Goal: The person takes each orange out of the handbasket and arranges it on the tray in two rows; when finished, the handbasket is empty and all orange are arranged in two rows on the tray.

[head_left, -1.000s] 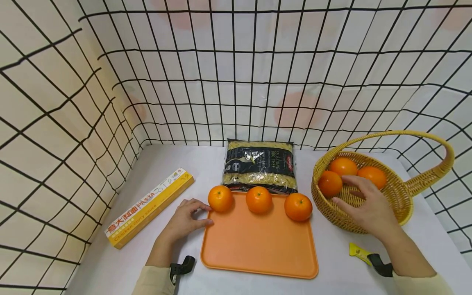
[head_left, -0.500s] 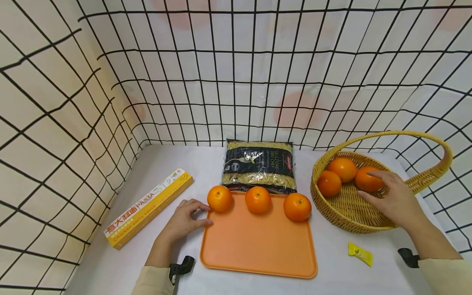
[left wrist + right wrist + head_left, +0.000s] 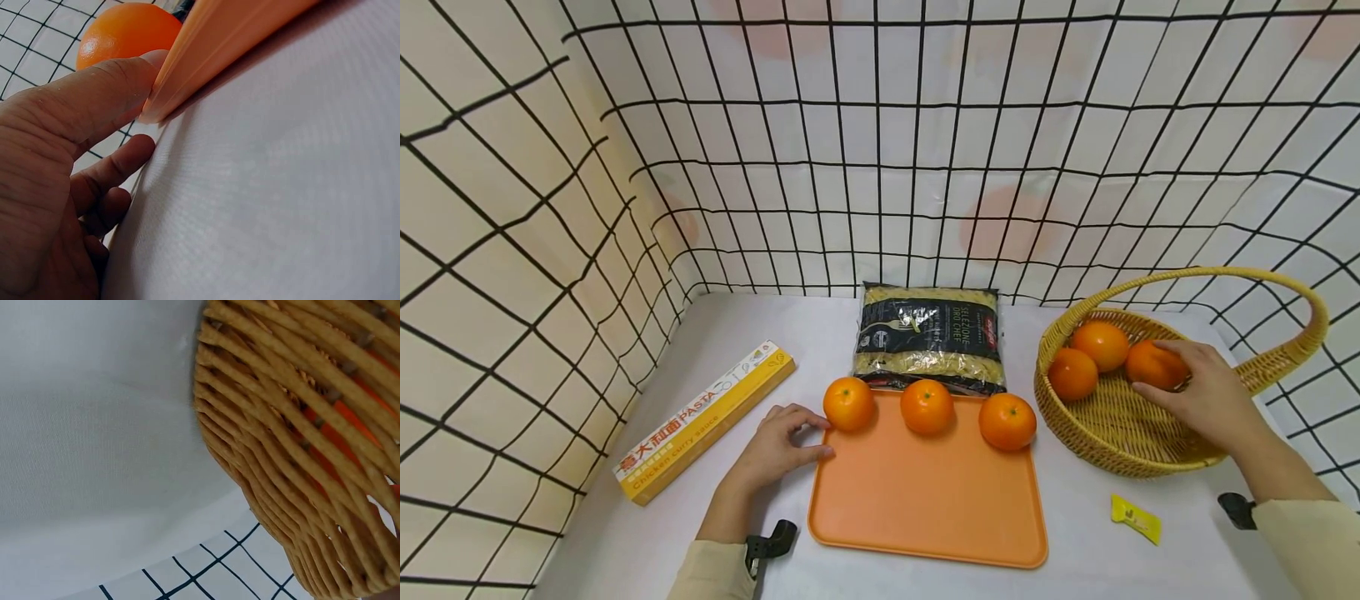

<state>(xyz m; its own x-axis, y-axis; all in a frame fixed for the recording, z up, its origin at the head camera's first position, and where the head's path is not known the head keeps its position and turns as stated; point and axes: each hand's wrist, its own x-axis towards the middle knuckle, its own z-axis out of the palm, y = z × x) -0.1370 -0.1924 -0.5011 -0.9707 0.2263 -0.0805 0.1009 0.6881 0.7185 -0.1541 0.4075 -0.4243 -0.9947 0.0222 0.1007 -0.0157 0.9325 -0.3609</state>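
In the head view, my right hand (image 3: 1210, 400) reaches into the wicker basket (image 3: 1093, 446) and holds the rightmost orange (image 3: 1153, 365), fingers over its far side and thumb in front. Two more oranges, one at the back (image 3: 1099, 345) and one at the left (image 3: 1072, 374), lie beside it. My left hand (image 3: 778, 446) touches the left edge of the orange tray (image 3: 925, 500) with thumb and finger; in the left wrist view its thumb (image 3: 106, 94) presses the tray rim (image 3: 206, 56). Only the basket's woven side (image 3: 281, 444) shows in the right wrist view; the right hand is mostly hidden there.
Three oranges line the tray's far edge: left (image 3: 848, 405), middle (image 3: 927, 407), right (image 3: 1007, 422). Behind them lies a bag of pasta (image 3: 927, 337). A yellow pasta box (image 3: 703, 425) is at left, a small yellow packet (image 3: 1136, 519) in front of the basket. Black wire grid surrounds the table.
My right hand has moved right inside the basket, from beside the left orange to the rightmost one, and its fingers have come around it. The left hand has stayed at the tray edge.
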